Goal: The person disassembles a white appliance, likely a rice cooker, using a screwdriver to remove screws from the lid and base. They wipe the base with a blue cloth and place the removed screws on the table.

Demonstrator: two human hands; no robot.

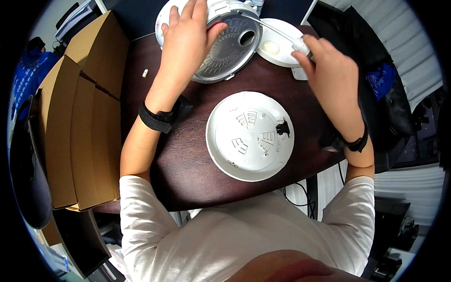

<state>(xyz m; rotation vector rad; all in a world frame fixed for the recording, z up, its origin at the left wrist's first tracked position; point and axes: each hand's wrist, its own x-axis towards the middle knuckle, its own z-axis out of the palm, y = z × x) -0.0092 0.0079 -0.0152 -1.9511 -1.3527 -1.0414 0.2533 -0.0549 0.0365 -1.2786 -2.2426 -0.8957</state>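
Note:
A round white appliance [163, 21], which looks like a rice cooker, lies tipped at the back of the table with its grey metal vented face [220, 54] toward me. My left hand [188, 30] rests on its side, fingers stretched out and thumb spread over the metal face. In my closed right hand [331, 70] is a screwdriver [275, 29] with a pale handle. Its long shaft slants left to the appliance's rim, where the tip is too small to make out. Nearer me sits a round white vented base cover [251, 162], a black piece [282, 128] at its right side.
A round white lid-like part [286, 58] lies right of the appliance. One small white piece [145, 73] is on the dark wooden table [183, 164]. Cardboard boxes [80, 141] line the left edge, and a black chair [361, 51] stands at the right. Cables [305, 197] hang below.

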